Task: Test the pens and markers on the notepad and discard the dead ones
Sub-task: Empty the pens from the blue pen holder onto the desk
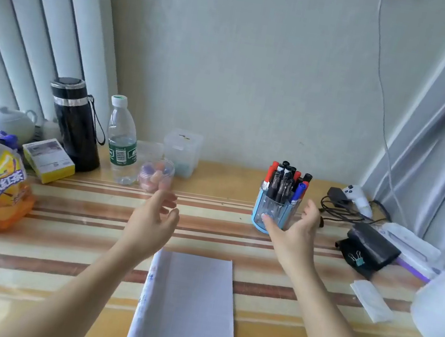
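The notepad point(188, 302) lies nearest on the bench point(53, 272), its page blank but for faint scribbles down the left edge. I judge the testing is at its very start, and the step in hand is fetching a first pen. Just beyond the notepad's far left corner the left hand point(153, 221) hovers, its grip loose and empty, fingers spread. Beyond the far right corner the right hand point(292, 237) is cupped wide, thumb across the front of the pen holder point(273, 214) and fingers at its right side. This grip holds nothing, and I cannot tell whether it touches the holder. The pens and markers point(286, 181) stand capped in the holder, farther from the notepad and to its right. The next move likely calls for drawing the holder nearer or pinching one pen out, then uncapping it
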